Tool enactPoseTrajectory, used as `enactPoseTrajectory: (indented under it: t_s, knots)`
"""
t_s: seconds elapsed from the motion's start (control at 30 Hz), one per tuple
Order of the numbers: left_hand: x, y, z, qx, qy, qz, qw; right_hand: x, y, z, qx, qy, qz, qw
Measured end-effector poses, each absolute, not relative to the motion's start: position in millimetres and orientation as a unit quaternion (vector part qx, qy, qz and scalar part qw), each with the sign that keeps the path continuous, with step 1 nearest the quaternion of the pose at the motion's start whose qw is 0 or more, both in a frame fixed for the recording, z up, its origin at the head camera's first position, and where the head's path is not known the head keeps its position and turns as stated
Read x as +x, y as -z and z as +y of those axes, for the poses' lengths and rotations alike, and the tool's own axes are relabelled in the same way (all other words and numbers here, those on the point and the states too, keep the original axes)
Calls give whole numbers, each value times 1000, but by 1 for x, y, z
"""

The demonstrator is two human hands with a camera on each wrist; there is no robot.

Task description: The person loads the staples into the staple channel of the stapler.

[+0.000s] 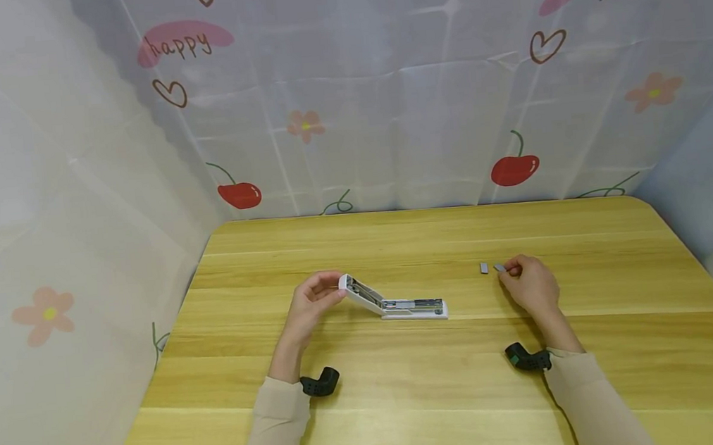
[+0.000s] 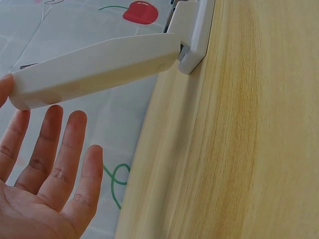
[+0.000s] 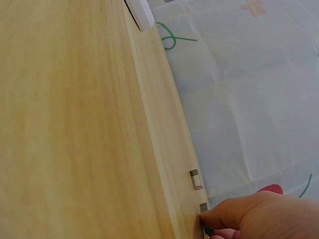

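Two beige sleeves (image 1: 277, 427) are lying over the near part of the wooden table (image 1: 410, 394), a black wrist camera (image 1: 321, 382) being strapped at each cuff. Beyond them the left hand (image 1: 308, 308) is pinching the tip of a white stapler (image 1: 384, 309) with thumb and forefinger, its other fingers spreading loosely. The stapler is standing open, well in from the table's left and right edges: one half is resting flat, the other slanting up to the left. Metal parts are showing in both halves; I cannot tell whether staples are sitting inside. Towards the right edge, the right hand (image 1: 532, 286) is pinching a small grey staple strip (image 1: 500, 268), a second strip (image 1: 484, 268) lying just beside it. Past the table's far edge, a pale sheet (image 1: 386, 121) is hanging, showing cherries, flowers and "happy".
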State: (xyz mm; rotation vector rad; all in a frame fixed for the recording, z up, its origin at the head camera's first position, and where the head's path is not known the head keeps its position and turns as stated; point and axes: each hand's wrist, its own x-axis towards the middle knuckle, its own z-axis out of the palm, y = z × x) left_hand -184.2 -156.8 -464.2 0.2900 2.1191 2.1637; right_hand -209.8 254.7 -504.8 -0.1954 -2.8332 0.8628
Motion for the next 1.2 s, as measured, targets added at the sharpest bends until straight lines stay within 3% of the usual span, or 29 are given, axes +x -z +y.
enactPoseTrajectory:
  t_s: [0.83, 1.2]
  knots:
    - [-185, 464, -157, 95, -708, 699, 47, -208, 504, 248, -82, -364, -912, 173]
    - [-184, 464, -156, 94, -711, 695, 47, -206, 495, 234, -44, -395, -897, 195]
